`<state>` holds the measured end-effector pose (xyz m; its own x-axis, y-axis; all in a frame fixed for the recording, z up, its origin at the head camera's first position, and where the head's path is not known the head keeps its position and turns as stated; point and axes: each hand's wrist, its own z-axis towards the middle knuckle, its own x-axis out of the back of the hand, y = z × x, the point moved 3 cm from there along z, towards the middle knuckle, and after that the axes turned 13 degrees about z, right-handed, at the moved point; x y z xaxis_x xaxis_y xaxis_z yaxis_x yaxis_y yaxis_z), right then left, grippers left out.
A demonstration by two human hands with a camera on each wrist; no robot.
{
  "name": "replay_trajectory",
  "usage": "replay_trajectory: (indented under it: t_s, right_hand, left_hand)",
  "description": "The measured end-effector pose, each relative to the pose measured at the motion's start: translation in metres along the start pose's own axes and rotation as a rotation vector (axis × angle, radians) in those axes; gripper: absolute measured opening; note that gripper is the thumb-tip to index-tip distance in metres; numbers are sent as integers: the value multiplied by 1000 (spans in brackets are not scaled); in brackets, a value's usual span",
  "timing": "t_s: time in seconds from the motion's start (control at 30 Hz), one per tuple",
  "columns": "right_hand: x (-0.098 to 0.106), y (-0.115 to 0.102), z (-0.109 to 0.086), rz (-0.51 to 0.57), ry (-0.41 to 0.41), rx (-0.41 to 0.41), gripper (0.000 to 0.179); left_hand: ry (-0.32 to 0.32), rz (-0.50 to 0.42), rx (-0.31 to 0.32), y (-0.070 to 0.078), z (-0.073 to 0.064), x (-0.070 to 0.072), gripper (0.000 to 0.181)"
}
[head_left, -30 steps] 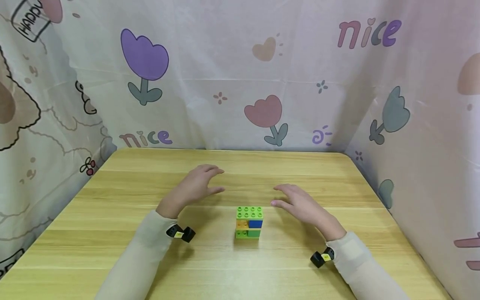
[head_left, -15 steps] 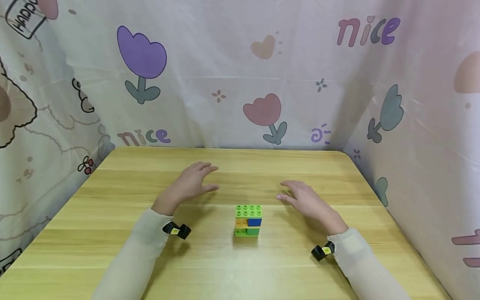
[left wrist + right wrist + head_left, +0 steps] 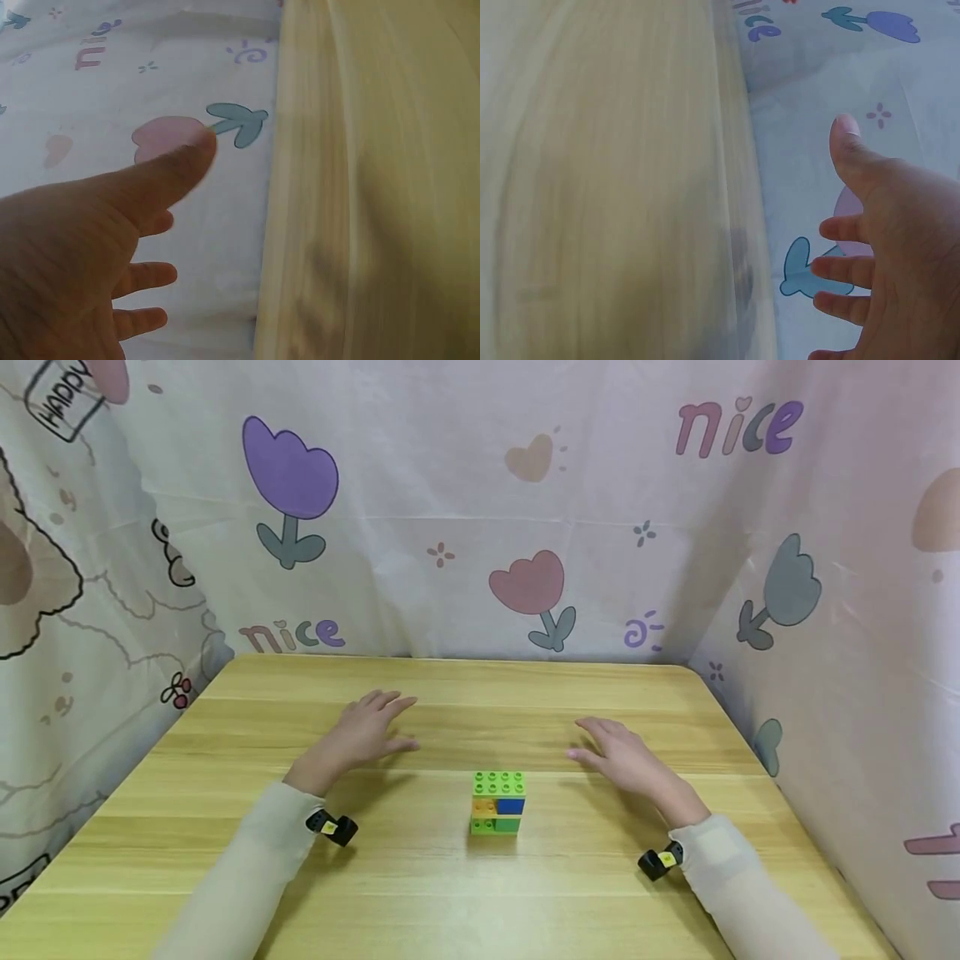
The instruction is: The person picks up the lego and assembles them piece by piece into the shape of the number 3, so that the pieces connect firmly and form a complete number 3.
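A small stack of toy building bricks (image 3: pixel 498 803) stands upright on the table, midway between the hands. Its top brick is lime green with studs; orange and blue bricks lie beneath it, and green ones form the bottom. To the left of the stack and beyond it, my left hand (image 3: pixel 352 735) hovers with relaxed, spread fingers and holds nothing. On the other side my right hand (image 3: pixel 626 760) is held likewise, thumb apart from the fingers, touching nothing. Both wrist views show the left hand (image 3: pixel 82 232) and right hand (image 3: pixel 900 247) without the bricks.
The wooden table (image 3: pixel 480 893) reaches back to a white curtain (image 3: pixel 420 468) printed with flowers, hearts and words. More of that cloth hangs along the left and right sides. A small black camera sits on each wrist, the left camera (image 3: pixel 332 827) and the right camera (image 3: pixel 662 860).
My hands have drawn apart, the left one moving left and the right one moving right, away from the brick stack. The stack stays where it was.
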<state>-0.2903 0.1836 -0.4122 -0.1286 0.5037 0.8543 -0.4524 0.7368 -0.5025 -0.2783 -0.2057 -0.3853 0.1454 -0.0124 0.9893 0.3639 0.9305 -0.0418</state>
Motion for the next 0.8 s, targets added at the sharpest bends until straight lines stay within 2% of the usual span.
replay_trajectory:
  t_s: [0.2, 0.53, 0.8]
  right_hand:
    - [4, 3, -5, -33, -11, -16, 77]
    - [16, 12, -10, -86, -34, -45, 80]
    - [17, 17, -15, -74, -44, -83, 80]
  left_hand:
    - [-34, 19, 21, -7, -6, -2, 78]
    - [-36, 39, 56, -20, -11, -3, 78]
    - [-117, 30, 102, -29, -18, -11, 81]
